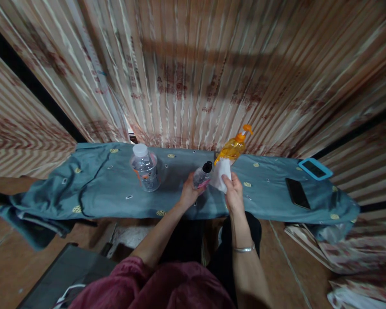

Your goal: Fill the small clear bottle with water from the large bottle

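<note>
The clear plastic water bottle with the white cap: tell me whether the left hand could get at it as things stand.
Probably not at once: the left hand is closed on a small clear bottle with a black cap. The clear plastic water bottle with the white cap stands upright to its left on the blue-grey cloth, nothing between them.

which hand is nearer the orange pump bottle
Right. The right hand, holding a white cloth, sits just below the orange pump bottle; the left hand is farther left, gripping a small black-capped bottle.
</note>
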`<control>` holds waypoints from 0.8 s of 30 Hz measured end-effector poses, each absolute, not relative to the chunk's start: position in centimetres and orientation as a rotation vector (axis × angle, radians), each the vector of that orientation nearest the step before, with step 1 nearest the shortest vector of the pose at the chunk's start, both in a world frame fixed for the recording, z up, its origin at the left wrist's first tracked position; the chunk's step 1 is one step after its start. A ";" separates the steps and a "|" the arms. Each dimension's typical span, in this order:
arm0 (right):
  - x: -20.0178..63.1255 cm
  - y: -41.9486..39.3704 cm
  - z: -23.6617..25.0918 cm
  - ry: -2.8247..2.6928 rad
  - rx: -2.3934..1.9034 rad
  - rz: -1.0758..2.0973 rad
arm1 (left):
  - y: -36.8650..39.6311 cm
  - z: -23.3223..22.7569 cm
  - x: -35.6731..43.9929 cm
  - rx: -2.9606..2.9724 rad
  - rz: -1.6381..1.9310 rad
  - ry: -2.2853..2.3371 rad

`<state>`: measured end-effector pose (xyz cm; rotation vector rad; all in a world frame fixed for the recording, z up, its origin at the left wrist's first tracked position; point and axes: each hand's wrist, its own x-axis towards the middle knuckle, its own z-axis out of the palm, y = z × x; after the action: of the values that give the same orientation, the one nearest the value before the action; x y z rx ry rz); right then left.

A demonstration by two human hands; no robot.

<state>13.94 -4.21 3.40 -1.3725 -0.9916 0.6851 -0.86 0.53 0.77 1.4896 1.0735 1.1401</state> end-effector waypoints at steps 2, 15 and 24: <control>11.9 -3.2 4.3 -1.082 -1.323 0.630 | 0.3 0.4 -0.6 1.481 1.151 1.064; 7.3 -3.9 2.0 -1.237 -1.450 0.284 | -1.9 -2.2 0.6 1.295 1.249 0.900; 6.6 -6.1 2.0 -1.211 -1.404 0.248 | -1.5 -1.5 -0.4 1.254 1.207 0.871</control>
<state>6.57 -6.09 2.04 -1.4039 -1.2110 0.2478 -0.43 -1.46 -1.50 1.2538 0.8714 1.2066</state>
